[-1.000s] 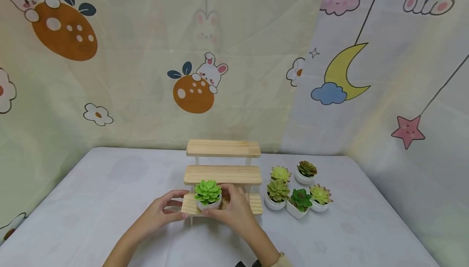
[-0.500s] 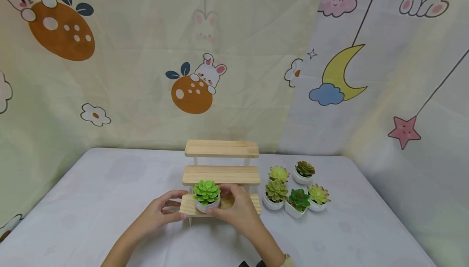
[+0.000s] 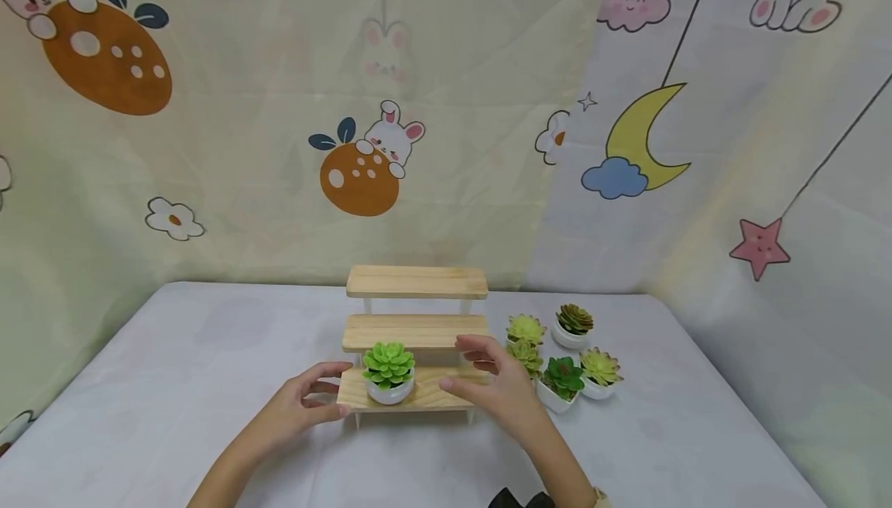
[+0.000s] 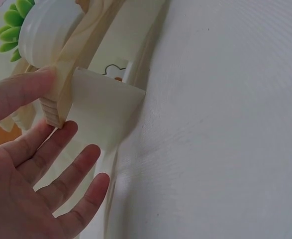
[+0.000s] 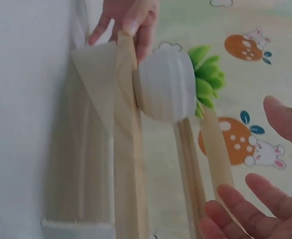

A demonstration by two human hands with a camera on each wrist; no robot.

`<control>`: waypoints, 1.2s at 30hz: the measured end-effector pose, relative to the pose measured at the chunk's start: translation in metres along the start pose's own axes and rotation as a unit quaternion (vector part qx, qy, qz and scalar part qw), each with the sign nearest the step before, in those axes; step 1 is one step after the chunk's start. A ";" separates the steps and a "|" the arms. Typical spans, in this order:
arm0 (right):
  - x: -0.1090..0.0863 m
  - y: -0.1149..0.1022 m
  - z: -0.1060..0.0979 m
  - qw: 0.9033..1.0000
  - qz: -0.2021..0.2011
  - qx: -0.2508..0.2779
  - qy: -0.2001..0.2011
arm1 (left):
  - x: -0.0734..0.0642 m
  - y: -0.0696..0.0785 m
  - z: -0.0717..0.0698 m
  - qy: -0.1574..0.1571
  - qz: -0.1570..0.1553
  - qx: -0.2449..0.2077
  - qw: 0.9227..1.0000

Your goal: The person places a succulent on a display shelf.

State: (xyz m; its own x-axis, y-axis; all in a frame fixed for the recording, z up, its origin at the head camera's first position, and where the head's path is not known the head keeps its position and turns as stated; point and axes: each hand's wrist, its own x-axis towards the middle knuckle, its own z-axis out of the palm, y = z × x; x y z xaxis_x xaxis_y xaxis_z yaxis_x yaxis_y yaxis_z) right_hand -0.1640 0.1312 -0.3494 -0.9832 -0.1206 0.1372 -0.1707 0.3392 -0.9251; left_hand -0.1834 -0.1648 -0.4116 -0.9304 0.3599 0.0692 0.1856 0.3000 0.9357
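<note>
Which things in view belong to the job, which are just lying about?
In the job:
wooden stand, left end gripped by the left hand
bright green potted succulent on its lowest shelf
five other potted succulents, probably

Just around:
printed backdrop
white tabletop
dark item at bottom edge, unclear

A white-potted green succulent (image 3: 389, 375) stands upright on the lowest board (image 3: 433, 392) of a 3-tier wooden rack (image 3: 414, 331).

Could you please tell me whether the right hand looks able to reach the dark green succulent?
Probably yes: the right hand is empty and close by, and nothing stands in front of the dark green succulent.
</note>
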 end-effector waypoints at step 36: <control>-0.016 0.074 -0.132 0.982 0.068 -0.081 0.157 | 0.000 -0.004 0.000 -0.002 0.005 -0.010 1.000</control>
State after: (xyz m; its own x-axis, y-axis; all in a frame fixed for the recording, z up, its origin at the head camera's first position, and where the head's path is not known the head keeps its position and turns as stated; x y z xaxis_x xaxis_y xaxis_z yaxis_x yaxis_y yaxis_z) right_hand -0.1695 0.2814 -0.3735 -0.9646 0.2216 0.1430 -0.0198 0.4798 -0.8772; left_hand -0.1844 -0.1664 -0.4156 -0.9272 0.3666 0.0762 0.1879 0.2796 0.9416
